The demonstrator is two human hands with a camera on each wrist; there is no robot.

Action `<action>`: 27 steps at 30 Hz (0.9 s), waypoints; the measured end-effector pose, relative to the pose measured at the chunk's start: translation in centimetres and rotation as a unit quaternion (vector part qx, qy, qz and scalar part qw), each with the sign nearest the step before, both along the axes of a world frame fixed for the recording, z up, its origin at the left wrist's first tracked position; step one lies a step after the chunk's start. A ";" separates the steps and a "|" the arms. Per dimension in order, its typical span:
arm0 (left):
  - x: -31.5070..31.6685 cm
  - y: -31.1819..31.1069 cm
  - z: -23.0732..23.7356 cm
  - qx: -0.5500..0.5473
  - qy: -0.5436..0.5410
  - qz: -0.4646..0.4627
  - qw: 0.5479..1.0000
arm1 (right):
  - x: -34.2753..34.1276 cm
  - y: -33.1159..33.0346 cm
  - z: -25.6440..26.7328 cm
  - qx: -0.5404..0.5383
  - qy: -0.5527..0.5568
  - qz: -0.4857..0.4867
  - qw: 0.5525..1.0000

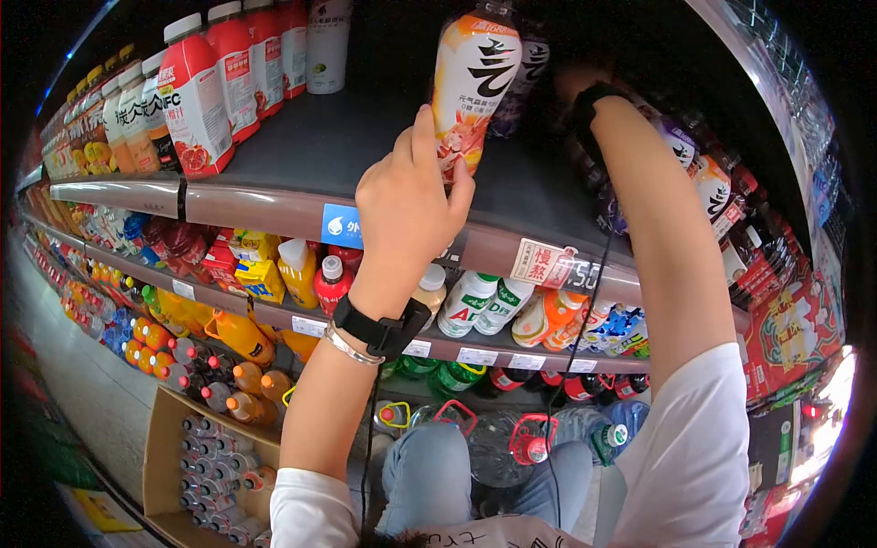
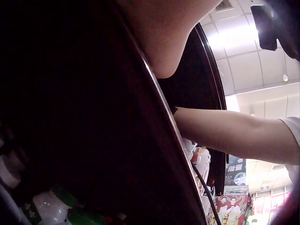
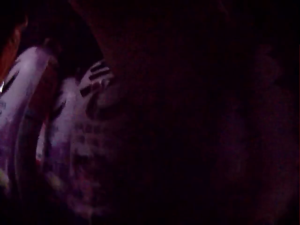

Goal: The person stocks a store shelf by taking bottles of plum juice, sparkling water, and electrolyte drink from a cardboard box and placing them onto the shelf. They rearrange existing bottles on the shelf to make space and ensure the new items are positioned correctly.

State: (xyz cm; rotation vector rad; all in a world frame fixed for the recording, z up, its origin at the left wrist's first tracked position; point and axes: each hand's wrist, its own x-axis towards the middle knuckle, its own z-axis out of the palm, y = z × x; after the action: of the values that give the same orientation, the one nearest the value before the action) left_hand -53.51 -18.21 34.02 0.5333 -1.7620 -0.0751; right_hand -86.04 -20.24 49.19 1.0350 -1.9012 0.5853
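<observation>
In the head view my left hand [image 1: 416, 196] grips the lower part of a drink bottle [image 1: 473, 87] with a white and orange label, fingers along its left side and thumb low on the right. The bottle stands nearly upright at the upper shelf, and another bottle with a purple label [image 1: 533, 68] shows just behind it. My right hand [image 1: 575, 87] reaches deep into the dark back of that shelf, mostly lost in shadow; I cannot tell what its fingers hold. Close by in the right wrist view are dim purple-and-white bottles [image 3: 96, 131].
Red juice bottles [image 1: 196, 100] line the upper shelf [image 1: 301, 155] at left. More bottles [image 1: 713, 187] stand right of my right forearm. Lower shelves carry white bottles with green caps [image 1: 470, 301]. An open carton [image 1: 164, 457] of bottles sits on the floor, and cables [image 1: 585, 320] hang in front.
</observation>
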 end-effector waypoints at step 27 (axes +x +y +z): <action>0.0 0.2 0.0 -0.004 0.000 0.001 1.000 | -1.5 -1.6 1.8 0.091 0.058 -0.026 0.994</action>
State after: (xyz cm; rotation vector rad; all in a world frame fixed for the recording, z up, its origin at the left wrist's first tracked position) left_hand -53.56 -17.98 34.06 0.5300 -1.7611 -0.0666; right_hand -87.52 -21.83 50.96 1.1064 -1.8981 0.3185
